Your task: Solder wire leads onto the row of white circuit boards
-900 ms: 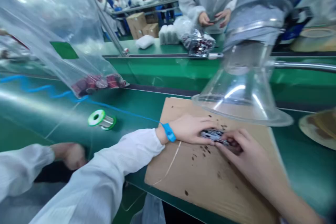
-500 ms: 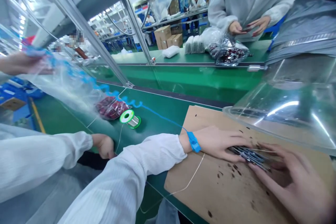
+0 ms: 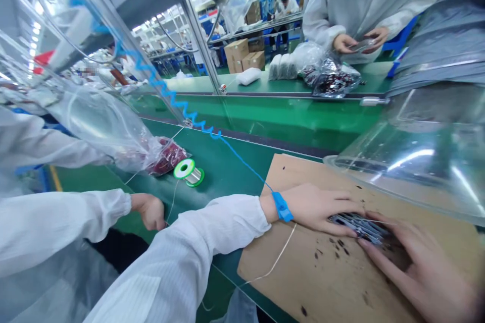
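Green assembly bench (image 3: 223, 161) from the head camera, and the action's on a cardboard sheet (image 3: 303, 287) peppered with dark specks! Left hand (image 3: 318, 209), blue wrist strap (image 3: 282, 207) on, lies open and flat against a bundle of dark metal-legged components (image 3: 359, 226). Right hand (image 3: 417, 267) curls its spread fingers at that bundle from the right; grip or no grip, can't tell. Clear acrylic hood (image 3: 417, 161) hangs overhead, while a solder wire spool (image 3: 188, 172) sits further left, just beside a clear plastic bag (image 3: 113, 136) of red parts.

Head-worn view, facing forward and down; close above hands (image 3: 314, 209) on cardboard sheet (image 3: 303, 282), green workbench (image 3: 223, 161) beyond.
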Motion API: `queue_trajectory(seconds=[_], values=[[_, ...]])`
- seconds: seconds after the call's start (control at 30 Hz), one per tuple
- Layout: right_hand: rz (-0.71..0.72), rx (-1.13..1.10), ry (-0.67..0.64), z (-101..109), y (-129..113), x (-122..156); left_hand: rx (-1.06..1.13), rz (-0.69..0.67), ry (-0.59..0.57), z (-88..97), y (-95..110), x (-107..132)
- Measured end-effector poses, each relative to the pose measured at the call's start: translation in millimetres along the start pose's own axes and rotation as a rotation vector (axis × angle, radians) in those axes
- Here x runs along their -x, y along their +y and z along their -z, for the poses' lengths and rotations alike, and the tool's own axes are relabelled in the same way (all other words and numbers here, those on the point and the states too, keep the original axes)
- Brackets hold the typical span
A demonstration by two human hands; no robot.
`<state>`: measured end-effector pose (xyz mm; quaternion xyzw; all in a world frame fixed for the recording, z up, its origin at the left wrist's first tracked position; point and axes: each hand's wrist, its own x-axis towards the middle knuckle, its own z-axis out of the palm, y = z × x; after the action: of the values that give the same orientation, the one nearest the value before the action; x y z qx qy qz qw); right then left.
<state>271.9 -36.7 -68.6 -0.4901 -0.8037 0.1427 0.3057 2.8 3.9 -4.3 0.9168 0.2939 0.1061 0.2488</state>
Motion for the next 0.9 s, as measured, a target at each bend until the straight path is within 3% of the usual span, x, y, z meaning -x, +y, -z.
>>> queue_trajectory(seconds=[0.23,0.4,0.67,0.9], values=[[0.007,-0.047,-0.051,13.9,-16.7,-4.3,-0.052,0.027,-0.001,1.7,3.2,-0.9],[-0.005,-0.061,-0.065,17.5,-29.5,-6.0,-0.066,-0.038,0.023,2.3,3.9,4.4],[-0.083,-0.161,-0.154,29.1,-63.9,-3.2,0.146,-0.064,0.052,-6.2,-3.0,14.0],[-0.129,-0.231,-0.165,35.0,-72.6,-2.6,0.162,-0.021,0.024,-2.0,3.9,15.1]])
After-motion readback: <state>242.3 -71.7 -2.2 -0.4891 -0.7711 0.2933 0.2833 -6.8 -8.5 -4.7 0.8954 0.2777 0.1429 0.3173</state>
